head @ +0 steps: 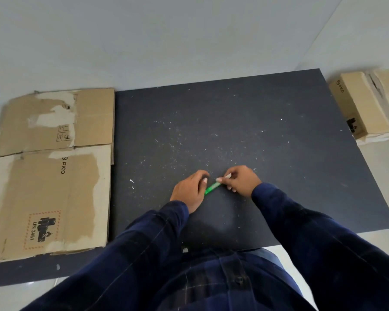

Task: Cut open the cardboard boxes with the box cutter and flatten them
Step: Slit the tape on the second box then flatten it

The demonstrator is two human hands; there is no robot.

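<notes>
The left hand and right hand are pinching the slanted box cutter; the unflattened box is lying beside the mat's far-right corner, nearer the right.

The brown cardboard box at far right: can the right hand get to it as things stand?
Probably, with a long stretch: only bare black mat lies between the right hand and the brown cardboard box, though that hand pinches the green box cutter.

One box cutter, green. Two hands on it: left hand, right hand. One whole cardboard box, far right. Seemingly two flattened sheets on the left: far sheet, near sheet. One dark mat.
</notes>
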